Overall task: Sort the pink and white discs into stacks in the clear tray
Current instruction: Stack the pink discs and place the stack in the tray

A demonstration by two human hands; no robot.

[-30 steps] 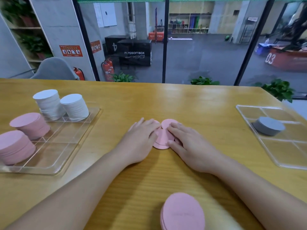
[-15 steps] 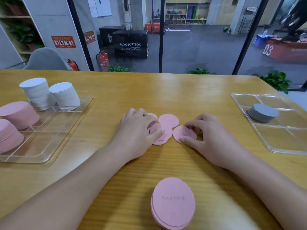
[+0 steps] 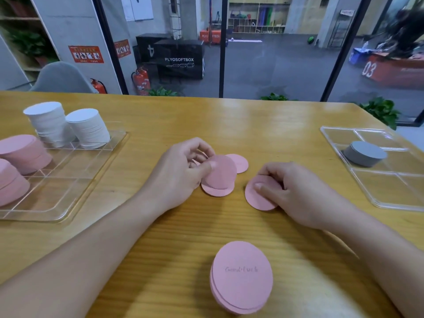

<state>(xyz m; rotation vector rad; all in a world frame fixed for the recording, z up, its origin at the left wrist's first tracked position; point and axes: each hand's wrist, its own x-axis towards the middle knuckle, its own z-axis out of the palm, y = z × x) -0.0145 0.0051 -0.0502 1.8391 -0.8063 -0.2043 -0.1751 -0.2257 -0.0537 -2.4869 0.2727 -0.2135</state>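
Observation:
Loose pink discs lie at the table's middle. My left hand pinches one pink disc, tilted up above another flat disc. A further pink disc lies just behind them. My right hand grips the edge of a separate pink disc to the right. A small pile of pink discs sits near me. The clear tray at left holds two white stacks at its back and two pink stacks at its left.
A second clear tray at the right holds a stack of grey discs. The wooden table ends at a glass wall behind. Plants and a grey chair stand beyond the far edge.
My hands have drawn apart. The right hand slid one pink disc out to the right, and the left hand has lifted another disc's edge off the pile.

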